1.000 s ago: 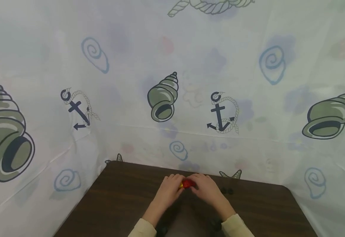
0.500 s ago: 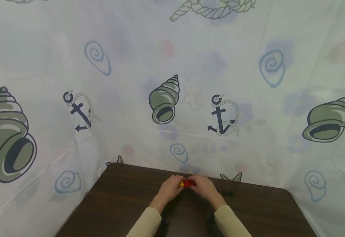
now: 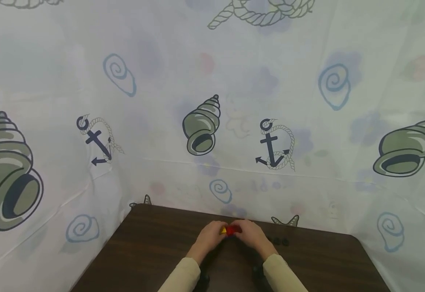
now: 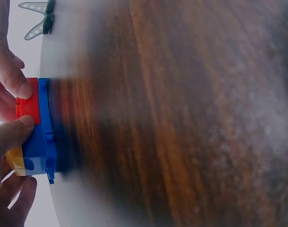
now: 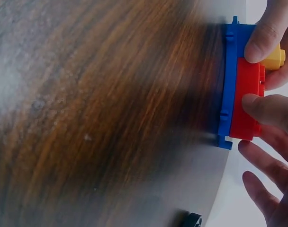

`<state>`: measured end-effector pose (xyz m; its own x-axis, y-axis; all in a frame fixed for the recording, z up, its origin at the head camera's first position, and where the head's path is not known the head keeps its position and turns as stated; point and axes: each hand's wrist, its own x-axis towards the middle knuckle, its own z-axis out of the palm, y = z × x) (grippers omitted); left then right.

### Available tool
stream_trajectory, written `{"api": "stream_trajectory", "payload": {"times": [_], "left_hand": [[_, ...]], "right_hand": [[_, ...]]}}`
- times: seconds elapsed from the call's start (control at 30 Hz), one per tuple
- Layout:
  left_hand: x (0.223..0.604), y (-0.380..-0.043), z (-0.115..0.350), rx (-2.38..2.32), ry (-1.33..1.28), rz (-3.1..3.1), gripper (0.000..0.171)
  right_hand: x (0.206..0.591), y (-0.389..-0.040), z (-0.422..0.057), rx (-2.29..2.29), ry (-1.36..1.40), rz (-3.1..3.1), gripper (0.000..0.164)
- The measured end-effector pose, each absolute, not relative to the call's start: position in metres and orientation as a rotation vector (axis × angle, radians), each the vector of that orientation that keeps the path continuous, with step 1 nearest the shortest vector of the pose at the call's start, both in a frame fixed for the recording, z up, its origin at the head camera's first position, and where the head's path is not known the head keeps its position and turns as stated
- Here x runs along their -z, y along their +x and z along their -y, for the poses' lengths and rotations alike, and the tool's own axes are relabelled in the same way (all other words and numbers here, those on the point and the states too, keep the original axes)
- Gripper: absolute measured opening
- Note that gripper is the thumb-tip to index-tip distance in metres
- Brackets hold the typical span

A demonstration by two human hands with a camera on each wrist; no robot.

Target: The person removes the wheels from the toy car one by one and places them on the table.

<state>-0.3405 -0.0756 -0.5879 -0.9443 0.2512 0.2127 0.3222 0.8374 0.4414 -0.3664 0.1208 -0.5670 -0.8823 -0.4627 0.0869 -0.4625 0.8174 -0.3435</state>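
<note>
Both hands meet at a small toy made of building blocks near the far side of the table. It has a blue base (image 4: 45, 123), a red brick (image 5: 246, 99) on one half, and a yellow brick (image 5: 274, 59) at the other end over a blue block (image 4: 34, 147). My left hand (image 3: 209, 236) grips the yellow-and-blue end, its thumb reaching the red brick's edge. My right hand (image 3: 250, 235) pinches the red brick with thumb and fingers. The toy's base faces the tabletop, close over it. In the head view the hands hide most of it.
Several small black round pieces (image 3: 280, 241), resembling wheels, lie on the brown wooden table (image 3: 325, 259) just right of the right hand; one such black piece (image 5: 193, 220) also shows in the right wrist view. A white printed cloth (image 3: 161, 121) stands behind the table.
The forearms have drawn closer together, and more of the sleeves shows. Both hands keep hold of the toy in nearly the same spot. The head view has tilted up slightly.
</note>
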Motion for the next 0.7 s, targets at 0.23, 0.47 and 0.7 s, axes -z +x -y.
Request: {"api": "stream_trajectory", "payload": {"times": [0.23, 0.47, 0.7], "left_hand": [[0.586, -0.334, 0.073, 0.792, -0.407, 2.899, 0.029], [0.582, -0.335, 0.068, 0.686, -0.4, 2.865, 0.031], [0.588, -0.335, 0.066, 0.495, -0.42, 2.902, 0.052]], "right_hand": [[0.572, -0.364, -0.123, 0.592, -0.728, -2.977, 0.026], [0.573, -0.37, -0.125, 0.593, -0.743, -2.993, 0.026], [0.577, -0.368, -0.127, 0.62, -0.781, -2.951, 0.034]]}}
